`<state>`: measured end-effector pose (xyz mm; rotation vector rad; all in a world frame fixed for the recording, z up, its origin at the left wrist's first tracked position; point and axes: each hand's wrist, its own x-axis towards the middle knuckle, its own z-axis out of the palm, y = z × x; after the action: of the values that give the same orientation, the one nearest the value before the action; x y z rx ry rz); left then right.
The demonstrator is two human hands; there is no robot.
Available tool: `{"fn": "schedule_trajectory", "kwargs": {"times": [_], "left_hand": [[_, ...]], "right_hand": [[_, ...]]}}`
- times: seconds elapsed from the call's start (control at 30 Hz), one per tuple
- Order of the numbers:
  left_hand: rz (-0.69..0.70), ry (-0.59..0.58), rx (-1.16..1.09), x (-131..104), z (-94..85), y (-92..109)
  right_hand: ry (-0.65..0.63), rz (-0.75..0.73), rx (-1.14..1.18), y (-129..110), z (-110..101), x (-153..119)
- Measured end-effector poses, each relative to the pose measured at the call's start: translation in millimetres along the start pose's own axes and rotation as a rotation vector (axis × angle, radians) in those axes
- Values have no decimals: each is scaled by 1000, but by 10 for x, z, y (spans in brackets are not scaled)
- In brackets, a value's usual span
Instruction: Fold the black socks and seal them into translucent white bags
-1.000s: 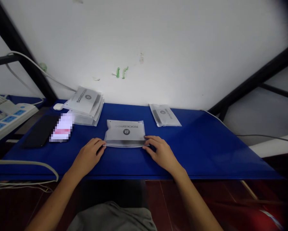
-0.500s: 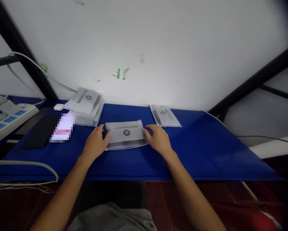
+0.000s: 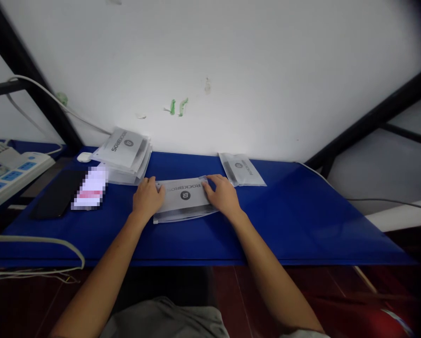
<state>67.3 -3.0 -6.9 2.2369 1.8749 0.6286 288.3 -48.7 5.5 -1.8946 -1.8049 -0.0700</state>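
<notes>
A frosted zip bag (image 3: 182, 199) printed ROCKBROS lies flat in front of me on the blue table (image 3: 284, 225), its lettering upside down to me. On its left end, my left hand (image 3: 148, 199) has the thumb on top and the fingers curled over the far left corner. My right hand (image 3: 222, 196) grips the right end the same way, thumb on the print. Both sets of fingertips are partly hidden. Behind my left hand is a pile of similar zip bags (image 3: 122, 152). One more zip bag (image 3: 243, 170) lies by the wall, beyond my right hand.
Left of the pile are a dark phone (image 3: 57, 195), a blurred-out bright panel (image 3: 90, 188) and a small white case (image 3: 84, 157). A white power strip (image 3: 16, 176) with plugs stands at the far left. A cable (image 3: 37, 238) loops over the table's front left edge.
Both hands have moved inward and slightly away from me, closing onto the ends of the zip bag. The bag has hardly moved; the pile and the other bag stay put.
</notes>
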Motion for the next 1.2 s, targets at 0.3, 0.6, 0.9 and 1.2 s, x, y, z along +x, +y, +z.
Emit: {"fn": "schedule_trajectory", "kwargs": {"times": [0.3,0.6,0.9,1.2], "left_hand": [[202,-73,143,-104,-43,26],[114,-103,231,-396,-239,23],[50,-165,94,-505,-296,-41],[58,-96,-115,-526,-195,-178]], "right_hand": [[127,-44,-115,-238,-225,-646],[44,132,61,-246,-120,-873],[24,152,96,-266,-20,-915],[22,276,115,-276,105,-774]]}}
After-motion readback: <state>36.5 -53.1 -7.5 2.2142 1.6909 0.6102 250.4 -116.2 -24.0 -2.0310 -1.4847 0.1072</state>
